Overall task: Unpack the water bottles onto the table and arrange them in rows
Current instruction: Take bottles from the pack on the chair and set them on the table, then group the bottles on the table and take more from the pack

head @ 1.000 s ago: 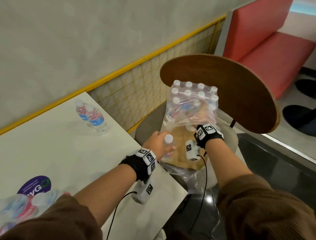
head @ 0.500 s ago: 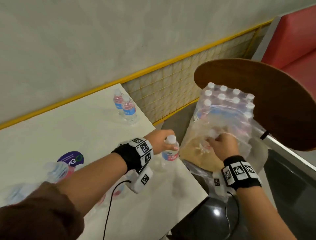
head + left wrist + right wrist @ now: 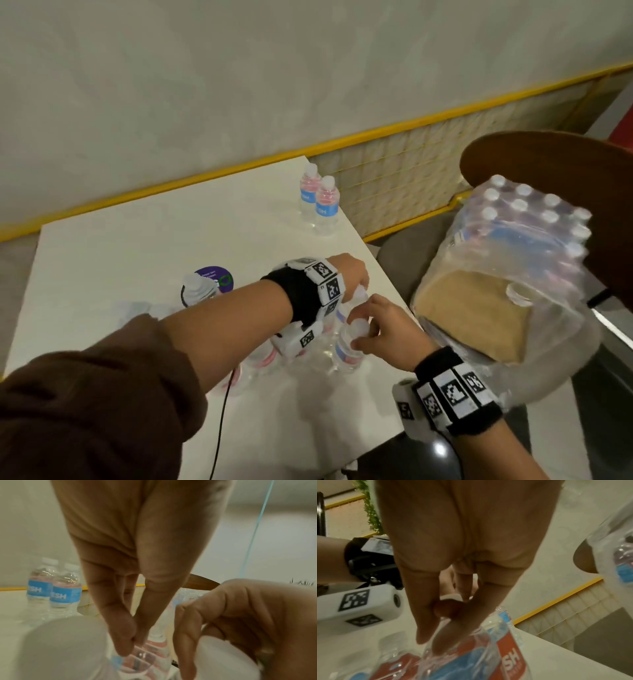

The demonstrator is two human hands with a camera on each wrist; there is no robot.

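On the white table (image 3: pixel 144 246) my left hand (image 3: pixel 359 291) pinches the top of a small water bottle (image 3: pixel 154 646) standing near the right edge. Beside it my right hand (image 3: pixel 363 329) grips the white cap of a second bottle (image 3: pixel 346 353), its red-and-blue label filling the right wrist view (image 3: pixel 488 660). Two bottles with blue labels (image 3: pixel 320 202) stand together at the table's far right corner. Several more bottles (image 3: pixel 198 291) stand under and behind my left forearm. The torn shrink-wrapped pack (image 3: pixel 520 240) with several bottles lies on a chair to the right.
The chair's round wooden back (image 3: pixel 565 164) rises behind the pack. A purple round sticker (image 3: pixel 219 277) lies mid-table. A yellow-railed mesh panel (image 3: pixel 411 171) runs along the wall behind the table. Loose plastic wrap (image 3: pixel 548 370) hangs off the pack's near end.
My left hand has carried its bottle from the chair onto the table. My right hand has left the pack holding a bottle and brought it beside the left one. The view turned left.
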